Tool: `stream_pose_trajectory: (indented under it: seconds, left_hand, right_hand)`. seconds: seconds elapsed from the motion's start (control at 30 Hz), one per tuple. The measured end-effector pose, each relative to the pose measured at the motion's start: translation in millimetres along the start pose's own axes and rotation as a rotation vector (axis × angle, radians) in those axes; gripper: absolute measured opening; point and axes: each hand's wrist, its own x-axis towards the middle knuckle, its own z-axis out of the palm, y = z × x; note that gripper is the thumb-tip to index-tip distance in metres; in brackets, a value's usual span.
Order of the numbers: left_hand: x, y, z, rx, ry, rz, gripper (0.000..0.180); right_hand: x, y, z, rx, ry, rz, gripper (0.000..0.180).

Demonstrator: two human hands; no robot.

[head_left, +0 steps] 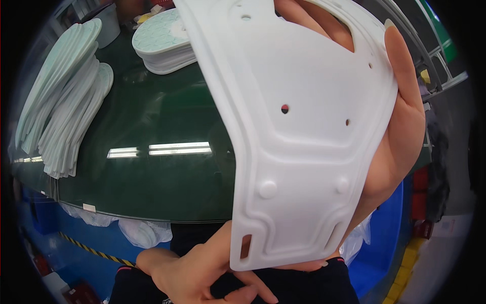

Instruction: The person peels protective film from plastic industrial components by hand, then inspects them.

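A large white molded plastic panel (309,91) fills the middle and upper right, tilted up close to me. It has a cutout at the top, small round holes, raised ridges, and slots near its narrow lower end. My right hand (405,116) grips its right edge, thumb up along the rim; other fingers show behind it through the cutout. At the lower end, my left hand (192,273) holds the panel's bottom edge from behind, with some fingers passing out of sight under it. Its other fingers are loosely bent below the edge.
On the dark green table (167,187) lies a fanned row of pale insole-shaped pieces (71,96) at left. A stack of similar pieces (162,43) sits at the back, near a grey bucket (106,25). Blue bins (385,243) stand below right; clear plastic bags (144,232) hang under the table edge.
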Motion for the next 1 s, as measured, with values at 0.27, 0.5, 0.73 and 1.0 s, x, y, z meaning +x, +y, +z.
stream_pose_trajectory:
  seconds: [0.27,0.5,0.73,1.0]
  left_hand:
    - [20,36,22,-0.278,0.337,-0.723,0.083]
    - [21,22,33,-0.067,0.573,-0.446,0.071]
    - [9,33,15,0.63,0.367,-0.589,0.069]
    - [30,31,-4,0.983,0.294,-0.504,0.044]
  right_hand:
    - [2,9,8,-0.029,0.001,0.047,0.057]
    - [3,11,14,-0.075,0.002,0.069,0.059]
    - [-3,-4,29,-0.163,0.038,0.056,0.06]
    - [-11,9,31,0.209,0.244,-0.082,0.049]
